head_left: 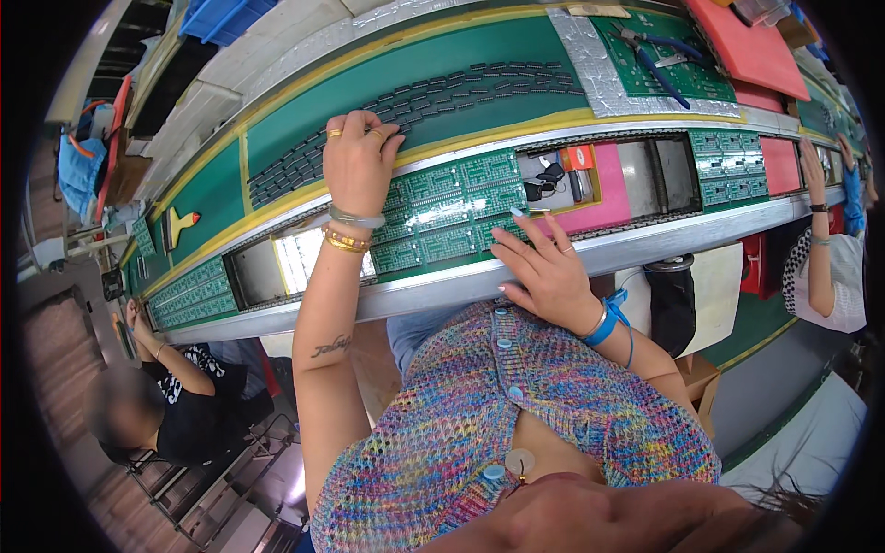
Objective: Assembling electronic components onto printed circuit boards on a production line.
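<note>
Over the green work surface, my left hand (359, 164) reaches to rows of small black chips (433, 99) laid out in long strips. Its fingers are bent and drawn together at the chips; their tips are hidden, so what they hold does not show. Below it lies a panel of green circuit boards (433, 207) on the metal rail line. My right hand (546, 267) rests at the right end of that panel and on the rail edge, fingers spread, with nothing in it. A blue band circles its wrist.
Right of the panel, an open tray (573, 177) holds small dark parts. Another board panel (728, 166) sits further right. Pliers (656, 60) lie on a large green board at the back. A brush-like tool (177, 226) lies left. Co-workers sit at both sides.
</note>
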Motion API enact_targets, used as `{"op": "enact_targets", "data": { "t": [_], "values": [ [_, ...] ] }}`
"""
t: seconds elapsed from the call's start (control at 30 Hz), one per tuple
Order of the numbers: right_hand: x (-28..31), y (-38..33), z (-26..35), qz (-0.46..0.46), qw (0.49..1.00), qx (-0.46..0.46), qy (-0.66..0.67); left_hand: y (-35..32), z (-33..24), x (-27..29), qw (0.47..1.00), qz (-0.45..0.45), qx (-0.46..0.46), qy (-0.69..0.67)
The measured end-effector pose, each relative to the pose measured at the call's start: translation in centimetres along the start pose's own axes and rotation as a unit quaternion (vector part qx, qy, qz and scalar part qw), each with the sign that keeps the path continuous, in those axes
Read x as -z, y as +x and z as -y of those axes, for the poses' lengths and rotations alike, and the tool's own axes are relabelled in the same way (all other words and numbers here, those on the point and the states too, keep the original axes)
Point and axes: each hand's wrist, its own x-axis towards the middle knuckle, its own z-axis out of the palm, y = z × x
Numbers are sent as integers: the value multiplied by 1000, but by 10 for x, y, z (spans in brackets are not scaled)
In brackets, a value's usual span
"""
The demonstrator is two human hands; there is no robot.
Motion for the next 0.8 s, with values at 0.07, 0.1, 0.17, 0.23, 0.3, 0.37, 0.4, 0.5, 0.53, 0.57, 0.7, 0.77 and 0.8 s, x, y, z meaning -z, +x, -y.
{"op": "enact_targets", "data": {
  "t": [0.07,0.1,0.17,0.23,0.3,0.37,0.4,0.5,0.53,0.57,0.7,0.77,0.8],
  "values": [
    [-2,0,1,17,1000,-4,4,2,0,-2,1000,8,0,3],
    [-2,1,2,23,1000,-1,6,3,0,-2,1000,12,0,7],
    [-3,2,3,31,999,-2,12,4,0,-2,1000,22,6,7],
    [-6,3,5,36,999,8,22,4,-1,-2,1000,21,9,9],
    [-8,2,5,41,999,0,24,2,-15,4,1000,19,-6,-8],
    [-9,2,5,46,999,-11,26,0,-38,10,998,24,-36,-53],
    [-9,3,6,45,999,-7,28,-2,-51,12,996,34,-52,-70],
    [-7,3,6,48,998,-9,34,-5,-72,1,990,55,-62,-113],
    [-7,3,6,48,998,-10,34,-5,-75,-4,990,63,-62,-108],
    [-7,3,6,49,998,-14,36,-5,-76,-8,991,70,-61,-101],
    [-7,4,7,50,998,-11,39,-6,-77,-11,989,71,-74,-105],
    [-7,3,7,50,998,-10,40,-7,-78,-11,989,70,-76,-102],
    [-8,3,7,47,998,-10,42,-7,-78,-11,989,72,-76,-102]
  ]
}}
